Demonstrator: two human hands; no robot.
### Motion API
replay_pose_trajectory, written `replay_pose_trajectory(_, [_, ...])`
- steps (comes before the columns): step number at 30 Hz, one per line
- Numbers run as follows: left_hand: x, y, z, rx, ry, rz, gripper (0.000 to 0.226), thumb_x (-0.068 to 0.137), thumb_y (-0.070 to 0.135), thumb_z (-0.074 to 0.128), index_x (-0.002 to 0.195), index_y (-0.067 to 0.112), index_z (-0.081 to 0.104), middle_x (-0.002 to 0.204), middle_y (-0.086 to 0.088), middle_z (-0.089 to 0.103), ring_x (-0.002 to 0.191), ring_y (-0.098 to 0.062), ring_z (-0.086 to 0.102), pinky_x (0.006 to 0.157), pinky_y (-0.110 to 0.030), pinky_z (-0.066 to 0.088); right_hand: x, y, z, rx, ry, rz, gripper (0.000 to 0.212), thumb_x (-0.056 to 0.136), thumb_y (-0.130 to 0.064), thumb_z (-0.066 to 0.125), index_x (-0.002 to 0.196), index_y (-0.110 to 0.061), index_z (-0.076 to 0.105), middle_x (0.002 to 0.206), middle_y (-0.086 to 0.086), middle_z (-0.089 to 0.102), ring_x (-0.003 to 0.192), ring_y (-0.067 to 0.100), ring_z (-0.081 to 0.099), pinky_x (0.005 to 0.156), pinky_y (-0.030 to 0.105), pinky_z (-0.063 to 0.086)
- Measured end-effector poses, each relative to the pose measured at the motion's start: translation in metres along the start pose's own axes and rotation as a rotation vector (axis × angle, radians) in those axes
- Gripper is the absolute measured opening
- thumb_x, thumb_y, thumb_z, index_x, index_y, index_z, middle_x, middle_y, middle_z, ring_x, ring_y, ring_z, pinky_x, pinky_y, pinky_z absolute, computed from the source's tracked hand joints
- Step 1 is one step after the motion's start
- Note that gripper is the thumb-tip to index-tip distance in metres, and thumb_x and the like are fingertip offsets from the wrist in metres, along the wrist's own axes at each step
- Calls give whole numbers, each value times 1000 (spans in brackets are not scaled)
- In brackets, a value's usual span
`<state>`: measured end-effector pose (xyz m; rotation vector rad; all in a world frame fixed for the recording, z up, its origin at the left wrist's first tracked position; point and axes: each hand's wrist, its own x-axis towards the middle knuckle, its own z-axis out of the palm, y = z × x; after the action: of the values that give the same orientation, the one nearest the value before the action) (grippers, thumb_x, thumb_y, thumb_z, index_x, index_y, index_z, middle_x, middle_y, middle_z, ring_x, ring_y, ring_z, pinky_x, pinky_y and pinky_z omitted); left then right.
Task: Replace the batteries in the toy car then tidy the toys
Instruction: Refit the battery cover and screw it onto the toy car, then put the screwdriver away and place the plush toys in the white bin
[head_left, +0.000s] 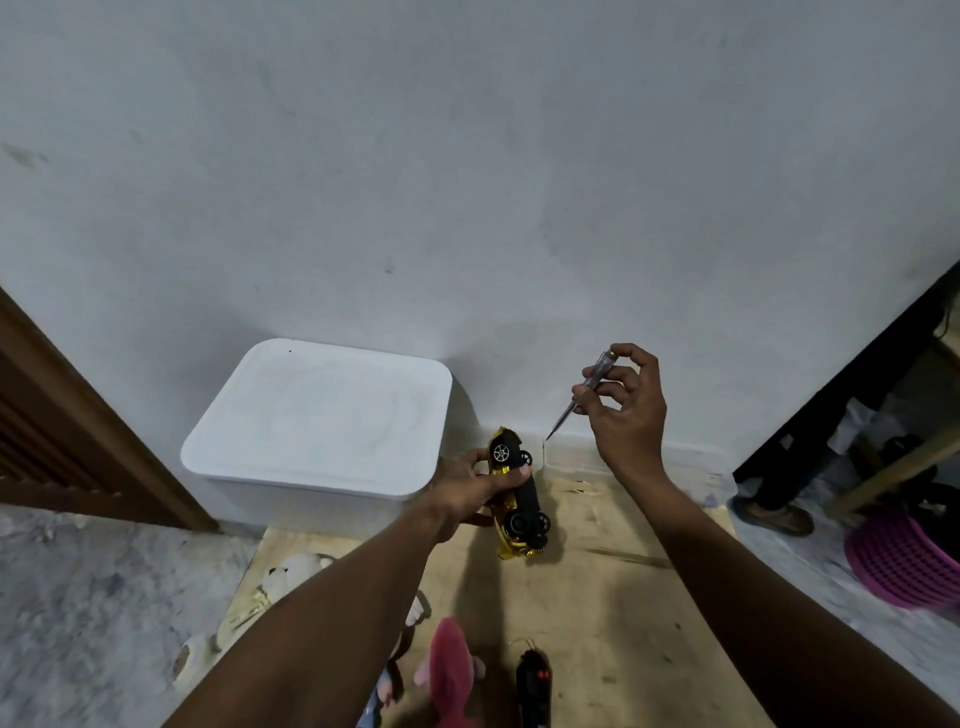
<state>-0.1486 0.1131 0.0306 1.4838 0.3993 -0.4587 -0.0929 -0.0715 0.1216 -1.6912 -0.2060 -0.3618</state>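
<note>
My left hand (470, 486) grips a yellow toy car (519, 501) around its middle, turned so its black underside and wheels face right. My right hand (623, 402) pinches a slim clear-handled screwdriver (584, 392), tip pointing down-left, a short way above and right of the car's front end. The screwdriver tip is apart from the car. A black remote control (533, 688) with red buttons lies on the wooden board (613, 597) near the bottom edge.
A white lidded box (322, 415) stands against the wall left of the car. A white soft toy (280, 582) and a pink soft toy (449, 670) lie below my arms. A purple basket (904, 558) and another person's foot (774, 517) are at right.
</note>
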Motion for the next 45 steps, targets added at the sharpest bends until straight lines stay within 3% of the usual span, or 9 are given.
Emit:
replay_pose_trajectory(2, [1, -5, 3, -41, -2, 21, 68, 68, 45, 86, 126, 29, 53, 117, -3, 67, 104, -21, 67, 95, -47, 53, -1, 1, 0, 3, -4, 6, 57, 83, 8, 71, 114, -36, 51, 96, 9, 69, 78, 25, 70, 68, 51, 61])
replay_pose_trajectory(5, [-2, -11, 9, -122, 16, 51, 64, 73, 32, 85, 128, 26, 52, 113, -6, 69, 97, -22, 71, 78, -38, 60, -1, 2, -1, 5, -6, 14, 57, 83, 8, 70, 114, -35, 52, 95, 10, 69, 75, 25, 70, 67, 52, 61])
replay_pose_trajectory(11, [0, -25, 17, -70, 52, 12, 79, 60, 65, 81, 126, 39, 47, 115, -1, 68, 102, -21, 68, 93, -47, 54, -6, 7, -3, 0, -15, 35, 57, 82, 9, 70, 114, -36, 52, 95, 9, 69, 75, 26, 70, 66, 51, 61])
replay_pose_trajectory(16, [-3, -26, 21, 20, 51, -30, 53, 94, 49, 57, 137, 32, 32, 118, 0, 56, 89, -11, 57, 62, -26, 46, -11, 16, -7, -7, -32, 60, 56, 82, 8, 71, 117, -31, 51, 95, 7, 69, 76, 26, 71, 67, 48, 62])
replay_pose_trajectory(23, [4, -55, 30, 262, 231, 40, 80, 79, 45, 77, 146, 30, 35, 137, 0, 54, 124, -24, 53, 102, -38, 44, -18, 38, -9, -29, -82, 106, 57, 82, 8, 71, 122, -27, 51, 96, 4, 69, 80, 23, 71, 68, 43, 63])
replay_pose_trajectory(32, [17, -72, 41, 859, 531, -20, 73, 68, 63, 75, 132, 38, 50, 121, 3, 66, 110, -24, 64, 84, -33, 50, -23, 89, -8, -130, -191, 147, 56, 83, 7, 71, 124, -26, 51, 94, 2, 69, 81, 20, 71, 69, 46, 63])
replay_pose_trajectory(37, [30, -87, 41, 951, 532, -112, 79, 66, 71, 70, 131, 34, 45, 128, -3, 56, 104, -26, 65, 83, -35, 53, -23, 116, -5, -185, -277, 171, 57, 84, 5, 71, 128, -25, 51, 96, 5, 68, 82, 16, 69, 69, 43, 63])
replay_pose_trajectory(41, [34, -104, 42, 954, 501, -146, 95, 67, 70, 68, 142, 32, 24, 146, -5, 34, 119, -30, 55, 87, -39, 50, -23, 134, 1, -194, -333, 161, 56, 83, 4, 72, 126, -26, 51, 93, 4, 68, 79, 20, 69, 67, 45, 62])
replay_pose_trajectory(45, [36, -103, 41, 944, 490, -156, 96, 66, 74, 66, 140, 32, 22, 144, -6, 34, 124, -31, 49, 88, -42, 50, -19, 145, 9, -223, -355, 180, 58, 82, 4, 72, 127, -28, 51, 95, 4, 68, 80, 21, 70, 67, 42, 62])
